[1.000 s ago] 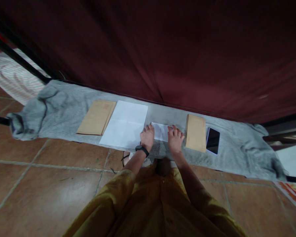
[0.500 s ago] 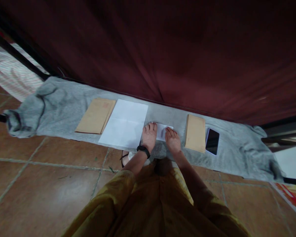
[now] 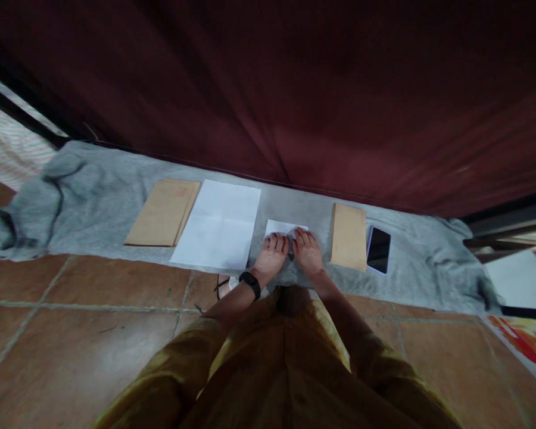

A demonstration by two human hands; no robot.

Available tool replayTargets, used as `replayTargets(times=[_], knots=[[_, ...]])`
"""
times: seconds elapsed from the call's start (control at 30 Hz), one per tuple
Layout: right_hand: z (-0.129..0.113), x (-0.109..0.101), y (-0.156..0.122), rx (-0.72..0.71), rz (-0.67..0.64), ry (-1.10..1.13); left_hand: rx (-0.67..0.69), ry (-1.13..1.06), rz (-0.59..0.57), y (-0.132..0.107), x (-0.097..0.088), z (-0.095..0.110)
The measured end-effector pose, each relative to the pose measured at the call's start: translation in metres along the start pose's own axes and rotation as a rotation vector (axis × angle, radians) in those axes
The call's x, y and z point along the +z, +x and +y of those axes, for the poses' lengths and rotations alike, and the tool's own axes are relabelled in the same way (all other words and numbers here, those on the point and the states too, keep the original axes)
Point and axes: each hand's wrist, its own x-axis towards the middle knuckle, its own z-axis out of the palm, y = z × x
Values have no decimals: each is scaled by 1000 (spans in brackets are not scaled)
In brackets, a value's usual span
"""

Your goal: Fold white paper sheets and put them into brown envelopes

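A small folded sheet of white paper (image 3: 277,226) lies on the grey cloth in front of me. My left hand (image 3: 270,257), with a black band on its wrist, covers the paper's lower left part with its fingers bent and close together. Beside it, almost touching, my right hand (image 3: 308,255) holds the paper's right part, fingers together and thumb toward the left hand. Both hands hide the near edge of the paper. A larger white stack of paper (image 3: 223,223), creased across the middle, is just left of my left hand.
Brown envelopes (image 3: 163,211) lie at the left of the grey cloth (image 3: 100,205). To the right are another brown envelope stack (image 3: 348,236) and a dark-screened phone (image 3: 379,250). A dark red curtain (image 3: 268,101) hangs behind the narrow surface. Below is tiled floor (image 3: 93,351).
My left hand has slid right along the folded paper and now sits close beside my right hand. More of the paper's far edge shows at left. The whole view has shifted slightly.
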Motion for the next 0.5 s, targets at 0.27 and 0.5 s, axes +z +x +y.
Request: replayTargets(times=[0.27,0.5], knots=[[1,2,-1,-1,19,28,51,-63,-20,-17,7,0],[2,2,-1,6,12,51,103,-74,12,-25,13,-4]])
